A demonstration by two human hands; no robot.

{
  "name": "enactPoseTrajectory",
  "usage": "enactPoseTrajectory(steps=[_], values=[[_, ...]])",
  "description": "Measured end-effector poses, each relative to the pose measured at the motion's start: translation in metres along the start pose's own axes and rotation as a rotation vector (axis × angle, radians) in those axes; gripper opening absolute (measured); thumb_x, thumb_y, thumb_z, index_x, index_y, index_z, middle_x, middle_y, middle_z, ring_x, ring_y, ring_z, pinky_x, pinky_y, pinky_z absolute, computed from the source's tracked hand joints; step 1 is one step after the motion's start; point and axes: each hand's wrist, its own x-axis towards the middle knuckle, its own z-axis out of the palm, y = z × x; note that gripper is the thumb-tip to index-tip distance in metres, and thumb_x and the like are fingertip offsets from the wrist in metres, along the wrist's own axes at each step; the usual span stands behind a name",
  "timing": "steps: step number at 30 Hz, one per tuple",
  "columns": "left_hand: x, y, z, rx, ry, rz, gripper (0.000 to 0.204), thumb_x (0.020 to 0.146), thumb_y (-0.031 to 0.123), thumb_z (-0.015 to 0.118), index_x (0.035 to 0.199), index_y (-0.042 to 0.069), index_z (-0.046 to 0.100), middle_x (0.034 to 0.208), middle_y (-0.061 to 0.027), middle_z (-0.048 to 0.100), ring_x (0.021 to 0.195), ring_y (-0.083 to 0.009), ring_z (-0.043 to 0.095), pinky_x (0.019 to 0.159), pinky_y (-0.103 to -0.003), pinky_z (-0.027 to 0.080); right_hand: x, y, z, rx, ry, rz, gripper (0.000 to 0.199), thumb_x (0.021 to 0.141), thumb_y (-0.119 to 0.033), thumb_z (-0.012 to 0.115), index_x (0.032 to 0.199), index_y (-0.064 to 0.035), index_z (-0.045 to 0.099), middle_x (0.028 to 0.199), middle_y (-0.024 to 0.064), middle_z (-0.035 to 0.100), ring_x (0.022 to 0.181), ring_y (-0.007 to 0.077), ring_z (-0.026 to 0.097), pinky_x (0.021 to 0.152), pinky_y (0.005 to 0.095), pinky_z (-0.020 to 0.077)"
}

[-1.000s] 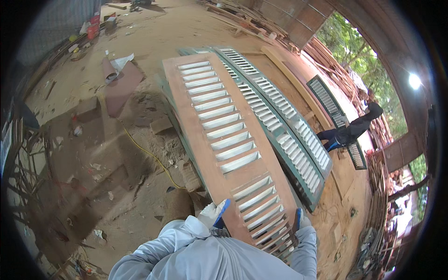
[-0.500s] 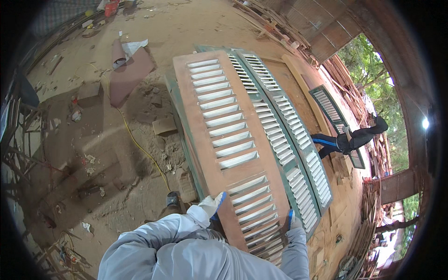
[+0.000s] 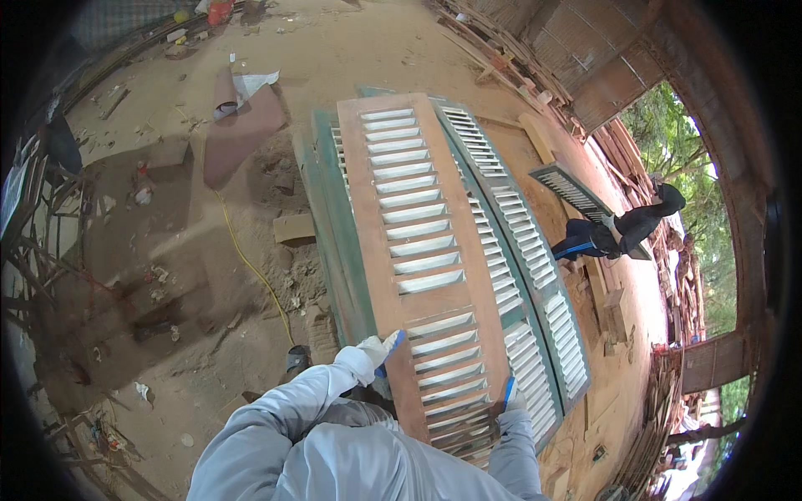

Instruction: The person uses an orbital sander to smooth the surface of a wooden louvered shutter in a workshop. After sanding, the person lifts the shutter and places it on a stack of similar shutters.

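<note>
A long reddish-brown louvered shutter (image 3: 430,302) with pale slats stretches away from my body. My left hand (image 3: 378,349), in a white glove with blue on the fingers, grips its left edge. On the opposite edge, my right hand (image 3: 515,396) wears the same kind of glove and also holds on; its fingers are partly hidden. Green louvered shutters (image 3: 535,292) lie beneath and to the right of the brown one. More green frame (image 3: 338,225) shows under its left side.
At the right, a person in dark clothes (image 3: 639,221) carries a green louvered shutter (image 3: 576,190). A yellow cord (image 3: 242,250) crosses the dirt floor at left, near a reddish-brown sheet (image 3: 242,138). Stacked planks (image 3: 656,401) line the right side.
The brown shutter has turned and shifted right, exposing more green frame on its left. Both my hands keep their hold. The other person has turned the carried shutter.
</note>
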Motion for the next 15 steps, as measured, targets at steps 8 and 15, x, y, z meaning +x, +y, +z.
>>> enactPoseTrajectory(steps=[8,15], values=[[-0.019,0.023,-0.019,0.449,0.049,0.302,0.068,0.094,0.063,0.042,0.110,0.001,0.062,0.096,-0.0237,0.067,0.096,-0.0377,0.065,0.085,-0.048,0.048,-0.008,-0.029,-0.006,-0.064,-0.033,0.027,0.059,0.094,-0.056,0.045,0.110,-0.0056,0.070,0.097,0.0176,0.071,0.096,0.0296,0.068,0.088,0.0400,0.0497],[-0.018,0.051,-0.018,0.384,0.481,0.674,0.052,0.083,0.035,0.068,0.119,-0.001,0.055,0.128,-0.0241,0.053,0.118,-0.0402,0.051,0.099,-0.047,0.042,0.026,-0.013,-0.007,-0.193,-0.184,-0.032,0.062,0.097,-0.056,0.033,0.123,-0.0077,0.063,0.119,0.0244,0.062,0.114,0.0425,0.057,0.099,0.0474,0.0436]])
